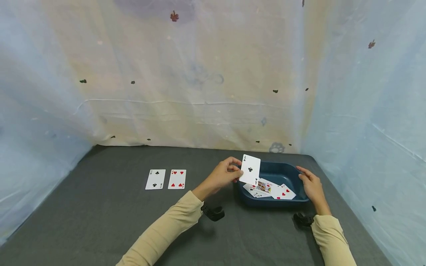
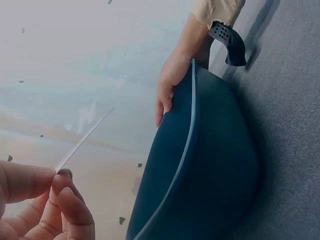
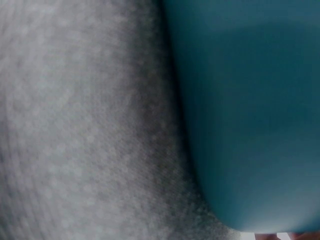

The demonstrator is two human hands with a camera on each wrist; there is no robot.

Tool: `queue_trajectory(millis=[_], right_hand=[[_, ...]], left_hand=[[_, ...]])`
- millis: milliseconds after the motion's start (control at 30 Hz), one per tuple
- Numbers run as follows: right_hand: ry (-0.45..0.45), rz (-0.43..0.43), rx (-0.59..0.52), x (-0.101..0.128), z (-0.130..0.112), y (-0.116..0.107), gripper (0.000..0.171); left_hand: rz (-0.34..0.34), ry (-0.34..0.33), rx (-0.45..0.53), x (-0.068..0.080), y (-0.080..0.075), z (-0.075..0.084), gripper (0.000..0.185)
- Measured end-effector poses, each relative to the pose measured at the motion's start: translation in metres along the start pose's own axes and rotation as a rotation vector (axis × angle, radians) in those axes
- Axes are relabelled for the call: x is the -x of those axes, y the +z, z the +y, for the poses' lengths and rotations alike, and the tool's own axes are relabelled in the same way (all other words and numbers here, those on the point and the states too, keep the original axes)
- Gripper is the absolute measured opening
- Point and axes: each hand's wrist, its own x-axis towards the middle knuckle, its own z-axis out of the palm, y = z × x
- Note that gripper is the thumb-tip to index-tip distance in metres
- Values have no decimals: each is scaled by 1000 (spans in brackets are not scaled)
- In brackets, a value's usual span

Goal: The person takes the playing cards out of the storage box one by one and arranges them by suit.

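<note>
Over grey cloth, the left hand pinches a white rectangular ace-of-clubs card, long axis near-upright; the right hand grips a blue oblong tray.

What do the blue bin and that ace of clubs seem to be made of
Blue bin: probably moulded plastic, smooth with a soft sheen, given its rounded corners and even colour.
Ace of clubs: likely smooth card stock, thin and straight seen edge-on; plastic remains possible.

The grey tabletop bears a club card; a heart card; rightmost, a blue tub.
</note>
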Motion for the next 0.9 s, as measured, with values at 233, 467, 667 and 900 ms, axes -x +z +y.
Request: queue_trajectory(millis=[233,467,667,900], right_hand=[[14,-7,3,0,-1,0,43],[-1,-1,18,0,-1,0,42],[-1,1,3,1,-1,-1,42],[-5,5,5,0,-1,0,42]], left_hand=[[7,15,60,10,-12,-3,27],[14,28,81,20,-24,-6,27],[19,14,82,27,-33,-8,28],[26,0,90,39,-45,-9,30]])
